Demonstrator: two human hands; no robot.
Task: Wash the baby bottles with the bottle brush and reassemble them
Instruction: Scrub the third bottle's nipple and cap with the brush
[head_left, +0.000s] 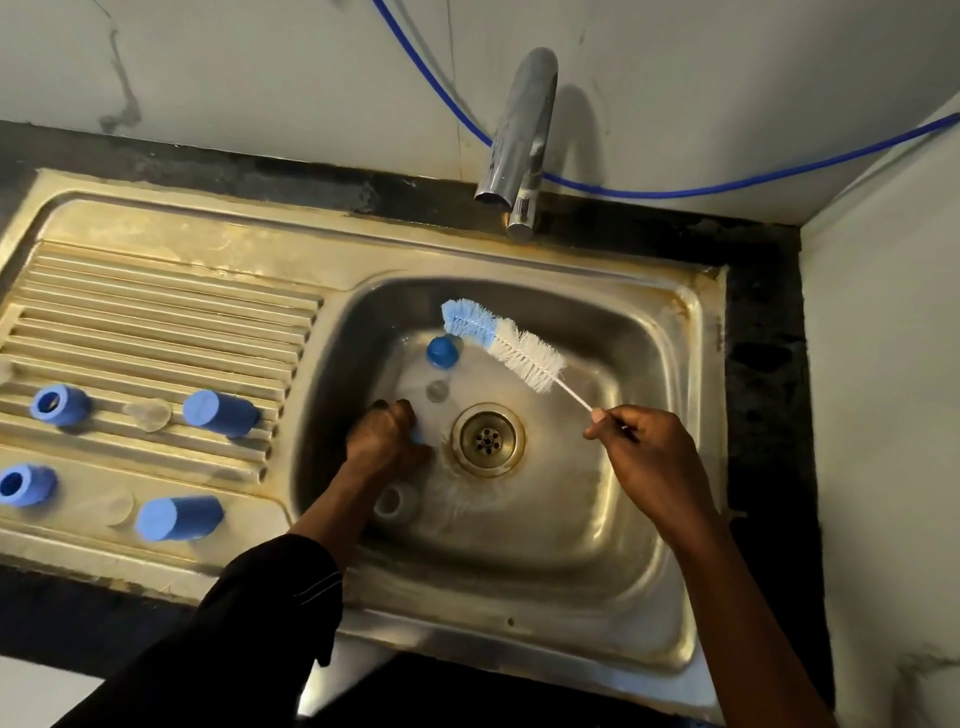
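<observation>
A blue-and-white bristled bottle brush (504, 345) is pinched by its wire in the right grip (641, 441) over a steel sink (649, 332). The left grip (387, 441) is curled round a small blue part (418, 435).

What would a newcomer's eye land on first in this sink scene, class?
The blue-and-white bottle brush stands out first, held above the sink basin by the right hand. On the ribbed drainboard at left lie blue bottle parts, and the left hand, down in the basin, grips a small blue piece.
</observation>
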